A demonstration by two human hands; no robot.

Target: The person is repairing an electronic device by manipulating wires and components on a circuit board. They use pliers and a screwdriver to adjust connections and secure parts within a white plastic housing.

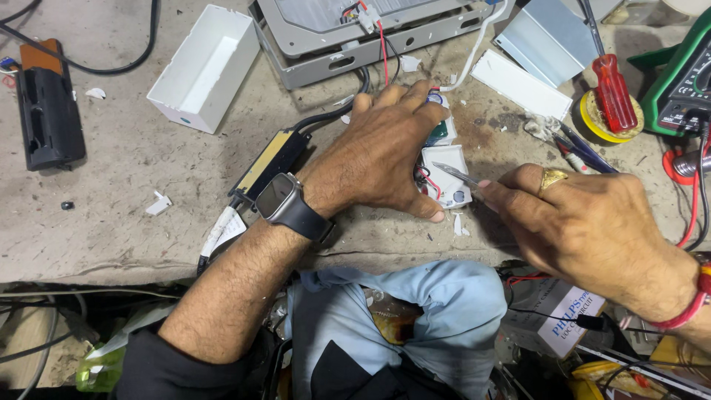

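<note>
Dusty grey workbench [111, 215], scratched and littered with white plastic chips, is filling the head view. Left hand [381, 152] is pressing flat, palm down, over a small white plastic electronic module [446, 178] near the bench's front edge; fingers are lying together and curling over the module's far end, thumb is running along its near side. A dark smartwatch [285, 201] is sitting on that wrist. Red and black wires are showing at the module's open face, just below the thumb.

Right hand [585, 222] is coming in from the right, fingers pinched tight on a thin metal-bladed tool [455, 175], whose tip is lying on the module's top face. A gold ring [552, 178] is showing on one finger, red thread at the wrist.

A flat black and yellow driver box [270, 164] is lying just left of the left hand, partly under the wrist. An open white rectangular plastic casing [204, 67] is resting well apart at upper left. A grey metal housing [363, 41] is sitting beyond the hand. A red-handled screwdriver [613, 90] is lying across a yellow tape roll [592, 122] at upper right, near a green multimeter [685, 81]. A black oblong device [46, 107] is lying far left.
</note>
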